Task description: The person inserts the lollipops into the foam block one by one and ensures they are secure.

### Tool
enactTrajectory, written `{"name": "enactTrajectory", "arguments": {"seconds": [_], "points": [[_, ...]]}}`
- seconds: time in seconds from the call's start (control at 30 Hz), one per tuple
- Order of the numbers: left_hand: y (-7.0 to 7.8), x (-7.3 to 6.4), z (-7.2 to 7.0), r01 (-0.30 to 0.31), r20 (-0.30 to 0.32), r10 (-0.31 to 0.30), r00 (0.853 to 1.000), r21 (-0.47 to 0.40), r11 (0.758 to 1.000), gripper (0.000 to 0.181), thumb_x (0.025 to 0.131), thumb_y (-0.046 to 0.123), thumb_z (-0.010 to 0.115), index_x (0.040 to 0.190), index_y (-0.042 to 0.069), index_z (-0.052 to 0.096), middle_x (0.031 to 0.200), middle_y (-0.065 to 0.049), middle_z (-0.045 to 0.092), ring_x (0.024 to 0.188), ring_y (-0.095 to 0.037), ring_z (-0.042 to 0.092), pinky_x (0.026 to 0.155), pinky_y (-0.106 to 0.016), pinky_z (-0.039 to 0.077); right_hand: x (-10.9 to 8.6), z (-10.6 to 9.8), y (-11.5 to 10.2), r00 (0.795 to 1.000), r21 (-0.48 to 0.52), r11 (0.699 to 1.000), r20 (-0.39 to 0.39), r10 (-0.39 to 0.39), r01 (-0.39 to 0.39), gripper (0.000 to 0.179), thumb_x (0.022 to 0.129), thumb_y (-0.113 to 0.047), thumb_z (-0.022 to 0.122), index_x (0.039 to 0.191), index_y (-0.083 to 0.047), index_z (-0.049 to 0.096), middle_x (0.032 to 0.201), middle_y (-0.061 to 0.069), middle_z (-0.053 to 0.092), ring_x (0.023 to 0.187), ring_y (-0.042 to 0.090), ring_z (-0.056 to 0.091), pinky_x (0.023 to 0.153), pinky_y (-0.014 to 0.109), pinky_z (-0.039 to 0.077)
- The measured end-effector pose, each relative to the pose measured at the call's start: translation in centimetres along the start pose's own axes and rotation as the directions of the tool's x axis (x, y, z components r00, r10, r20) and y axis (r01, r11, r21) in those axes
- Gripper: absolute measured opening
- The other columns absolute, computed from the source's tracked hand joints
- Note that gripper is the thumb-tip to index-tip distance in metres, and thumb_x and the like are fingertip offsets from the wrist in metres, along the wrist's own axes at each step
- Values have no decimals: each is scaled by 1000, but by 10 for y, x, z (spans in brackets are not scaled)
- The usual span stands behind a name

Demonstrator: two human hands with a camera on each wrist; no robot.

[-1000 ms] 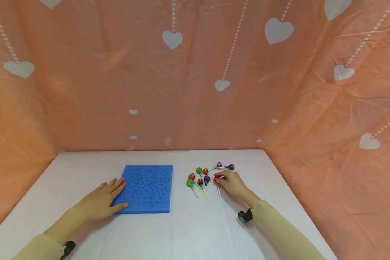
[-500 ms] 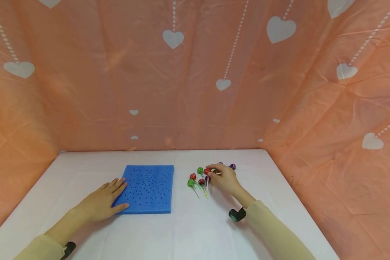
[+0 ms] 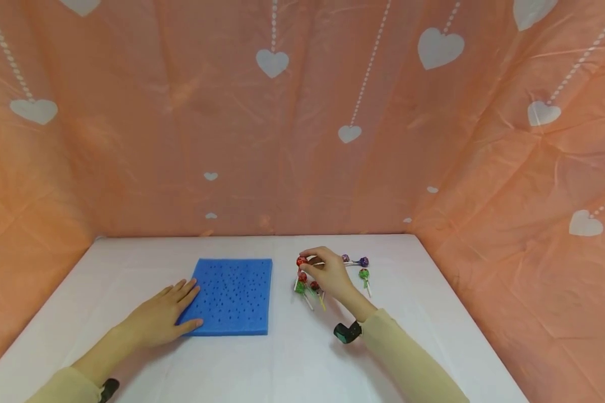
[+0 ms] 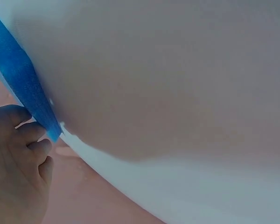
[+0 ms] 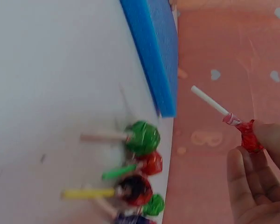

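– Hands first, from the head view: our left hand (image 3: pixel 156 319) lies with fingers spread on the left edge of the speckled blue block (image 3: pixel 234 299), and our right hand (image 3: pixel 329 274) pinches a red lollipop (image 3: pixel 301 261) between thumb and fingers, over the loose lollipops (image 3: pixel 315 286)!

– And the block itself, where have we got it?

– Flat on the white table (image 3: pixel 282 361), left of the loose ones

– Left wrist, then: we see our fingers meeting the block's edge; how hard they press, we can't tell. Light, even contact should serve us best

– Right wrist, and that's neat! The wrapped head (image 5: pixel 250 135) sits in our pinch, the white stick (image 5: pixel 209 100) sticking out free. We'd do well to grip snugly without twisting, and to lift before going sideways

– Room, though?

– A modest gap between the block's side and the nearest green lollipop (image 5: pixel 142 137), so we judge a low swing could clip something. The far table edge meets the orange cloth (image 3: pixel 232 140); more room lies towards us
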State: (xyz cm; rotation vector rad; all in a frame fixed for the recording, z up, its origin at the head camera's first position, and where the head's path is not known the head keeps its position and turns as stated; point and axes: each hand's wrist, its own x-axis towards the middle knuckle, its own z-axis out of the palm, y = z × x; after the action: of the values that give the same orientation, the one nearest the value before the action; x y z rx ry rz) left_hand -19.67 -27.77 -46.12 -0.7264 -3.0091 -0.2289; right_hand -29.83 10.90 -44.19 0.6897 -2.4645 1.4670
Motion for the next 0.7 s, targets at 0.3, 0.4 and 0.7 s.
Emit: {"name": "enactTrajectory", "arguments": {"seconds": [0.3, 0.4, 0.7], "points": [[-1, 0, 1, 10, 17, -10, 1000, 7, 1000, 85, 99, 60, 59, 147, -9, 51, 157, -33, 41, 145, -55, 37, 116, -65, 34, 18, 27, -9, 998, 72, 995, -18, -65, 66, 27, 88, 2, 81, 114, -2, 75, 111, 12, 67, 95, 26, 74, 81, 27, 62], [-2, 0, 0, 14, 17, -14, 1000, 7, 1000, 84, 99, 60, 60, 147, -9, 51, 157, -33, 41, 145, -55, 36, 116, -66, 34, 24, 36, -13, 996, 101, 991, -26, -87, 89, 28, 86, 4, 82, 113, -1, 75, 110, 14, 66, 94, 29, 74, 79, 26, 62], [-2, 0, 2, 11, 15, -11, 1000, 1, 1000, 84, 100, 60, 58, 147, -9, 52, 157, -32, 41, 146, -53, 36, 117, -64, 34, 40, 64, -27, 997, 117, 990, -7, -80, 80, 28, 86, 1, 83, 113, -3, 75, 113, 12, 66, 98, 28, 73, 81, 26, 62]]}}
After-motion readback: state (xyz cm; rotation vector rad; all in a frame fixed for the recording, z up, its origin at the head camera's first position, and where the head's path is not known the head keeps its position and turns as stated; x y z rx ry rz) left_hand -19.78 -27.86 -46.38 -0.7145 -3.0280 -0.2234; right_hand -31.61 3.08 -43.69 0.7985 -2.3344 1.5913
